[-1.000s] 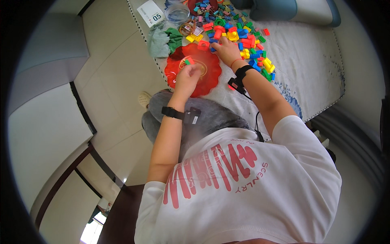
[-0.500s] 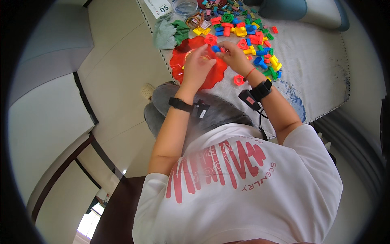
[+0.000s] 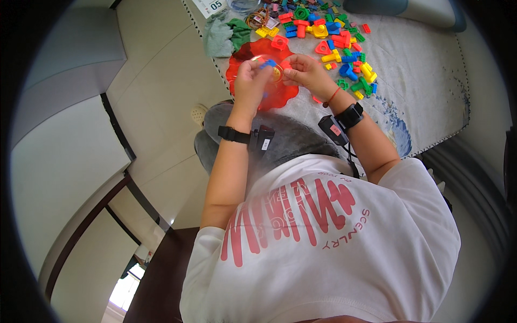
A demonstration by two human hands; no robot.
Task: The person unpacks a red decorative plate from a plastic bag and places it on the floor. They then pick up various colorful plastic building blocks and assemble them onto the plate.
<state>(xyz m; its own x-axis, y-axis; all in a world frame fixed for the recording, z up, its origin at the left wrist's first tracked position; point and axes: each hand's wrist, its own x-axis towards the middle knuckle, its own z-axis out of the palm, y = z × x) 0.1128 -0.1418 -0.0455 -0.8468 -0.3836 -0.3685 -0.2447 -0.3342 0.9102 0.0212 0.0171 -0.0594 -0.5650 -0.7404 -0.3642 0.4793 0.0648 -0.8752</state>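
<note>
Both of my hands are over a red scalloped plate. My left hand pinches a small blue plastic piece between thumb and fingers, slightly blurred. Close beside it, my right hand has its thumb and fingertips closed on a small red plastic piece. Against the red plate that piece's outline is hard to make out, and I cannot tell whether the two pieces touch. A bit of yellow shows on the plate between my hands.
Plastic toy nuts, bolts and bricks in several colours spread right of the plate, among them a blue bolt and a yellow nut. Green cloths, a clear bowl and a white card lie at the far left.
The blue piece has passed from my right hand into my left, whose fingers have closed. Both hands stay over the plate, and the view has shifted slightly.
</note>
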